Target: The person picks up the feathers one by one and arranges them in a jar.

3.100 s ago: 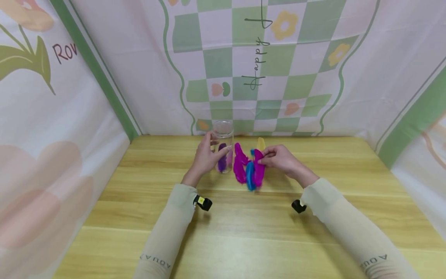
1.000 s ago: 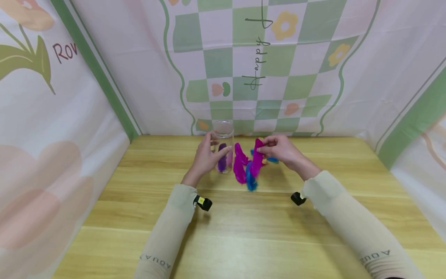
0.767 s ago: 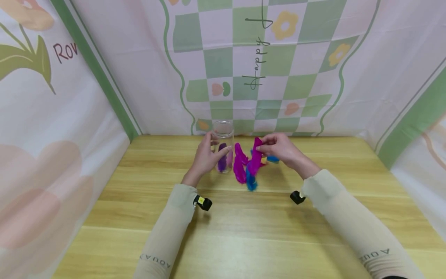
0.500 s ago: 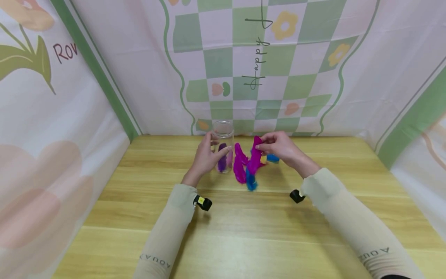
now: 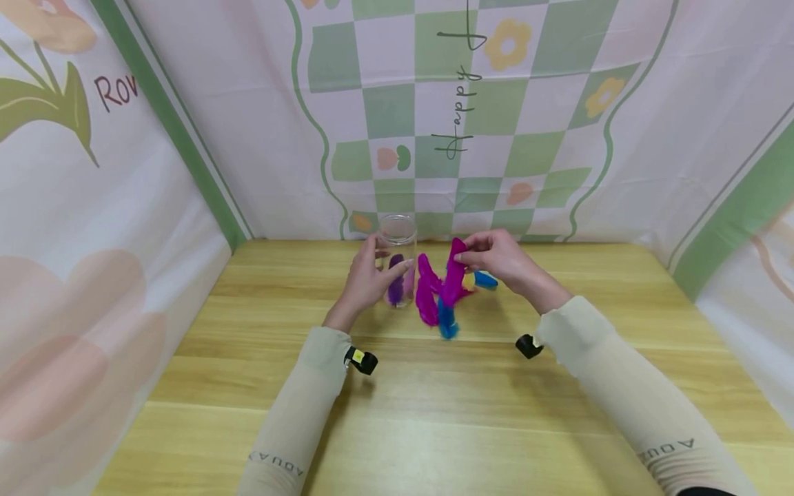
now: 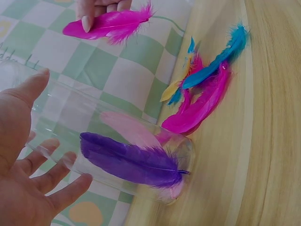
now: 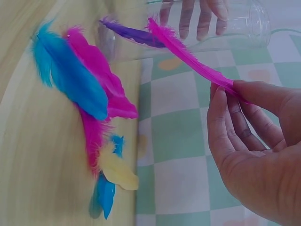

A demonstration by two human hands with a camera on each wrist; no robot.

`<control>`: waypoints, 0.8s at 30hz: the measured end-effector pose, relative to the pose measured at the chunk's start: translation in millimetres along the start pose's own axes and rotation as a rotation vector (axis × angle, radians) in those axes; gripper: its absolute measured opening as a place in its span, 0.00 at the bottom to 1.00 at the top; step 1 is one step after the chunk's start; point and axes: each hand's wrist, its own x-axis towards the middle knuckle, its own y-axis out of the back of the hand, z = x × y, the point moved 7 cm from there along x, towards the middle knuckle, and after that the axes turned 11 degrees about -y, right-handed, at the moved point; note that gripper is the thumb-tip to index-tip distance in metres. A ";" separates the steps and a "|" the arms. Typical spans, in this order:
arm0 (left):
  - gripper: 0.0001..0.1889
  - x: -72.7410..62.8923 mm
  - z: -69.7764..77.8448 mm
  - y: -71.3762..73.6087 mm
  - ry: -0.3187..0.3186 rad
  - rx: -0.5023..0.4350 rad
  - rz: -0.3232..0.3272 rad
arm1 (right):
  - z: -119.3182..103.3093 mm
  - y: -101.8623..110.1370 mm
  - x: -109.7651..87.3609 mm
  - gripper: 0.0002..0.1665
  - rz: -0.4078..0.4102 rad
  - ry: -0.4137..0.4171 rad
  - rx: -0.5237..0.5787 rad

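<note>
Raised slightly since half a second ago, a magenta feather (image 5: 455,274) hangs from the right hand (image 5: 496,256) in the head view, apart from a clear jar (image 5: 406,246) standing upright on the wooden table (image 5: 422,413); the left hand (image 5: 366,277) wraps the jar. From the left wrist, that hand's thumb and spread fingers flank the jar, which contains a purple feather (image 6: 131,165) and a pale pink feather (image 6: 127,127). From the right wrist, thumb and fingertips pinch the magenta feather's smooth end, its fluffy end free; a blue feather (image 7: 75,77) and a yellow feather (image 7: 120,174) lie on the table.
</note>
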 end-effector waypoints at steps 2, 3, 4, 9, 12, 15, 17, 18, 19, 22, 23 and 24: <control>0.30 0.0 0.3 0.0 0.001 0.000 0.000 | -1.0 0.2 -0.1 0.15 -0.003 0.005 0.002; 0.30 0.0 0.5 0.0 0.002 0.000 -0.001 | -1.3 0.5 0.0 0.15 -0.002 0.007 0.001; 0.30 0.0 0.9 0.1 0.002 0.000 -0.002 | -1.5 0.7 0.2 0.15 0.000 0.007 0.003; 0.30 0.1 1.6 0.2 0.003 0.004 -0.006 | -3.6 1.7 -0.9 0.15 0.000 0.012 -0.006; 0.30 0.0 1.4 0.3 -0.001 0.008 -0.006 | -4.5 1.6 -1.9 0.15 0.000 0.007 -0.009; 0.30 0.1 1.0 0.2 -0.006 0.010 -0.005 | -5.8 1.6 -2.6 0.16 0.002 0.008 -0.010; 0.30 0.2 0.9 0.2 -0.008 0.013 -0.006 | -7.1 1.9 -2.9 0.16 0.006 0.011 -0.013; 0.30 0.2 1.0 0.1 -0.009 0.015 -0.006 | -8.0 1.8 -3.3 0.16 0.006 0.012 -0.015; 0.30 0.2 1.0 0.1 -0.009 0.015 -0.006 | -8.8 2.0 -3.7 0.16 0.007 0.013 -0.017; 0.30 0.2 1.4 0.3 -0.008 0.015 -0.005 | -10.8 2.2 -4.9 0.17 0.009 0.016 -0.027; 0.30 0.1 1.4 0.3 -0.007 0.013 -0.005 | -11.3 2.4 -5.1 0.17 0.009 0.017 -0.031; 0.30 0.2 1.2 0.3 -0.007 0.013 -0.004 | -11.7 2.4 -5.3 0.17 0.009 0.018 -0.032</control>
